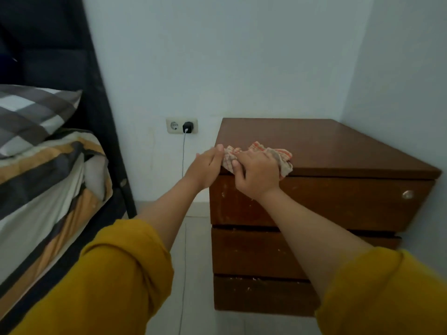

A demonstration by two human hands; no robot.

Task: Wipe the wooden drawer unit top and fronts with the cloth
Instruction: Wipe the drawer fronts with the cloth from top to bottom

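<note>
A reddish-brown drawer unit (326, 151) with pale scuffs on its fronts carries a cream cloth (280, 155) checked in orange and red. Mustard-yellow sleeves (116, 274) fill six o'clock. At nine o'clock, a grey-and-white plaid pillow (31, 114) tops bedding (48, 184) striped ochre, charcoal and white. Pale blue walls (242, 56); black charger (187, 127) in white socket (174, 125).

- Our right hand (257, 175) reaches forward, fingers curled and gripping.
- Our left hand (205, 169) lies just beside it, fingers straight, both arms outstretched in yellow sleeves (116, 281).
</note>
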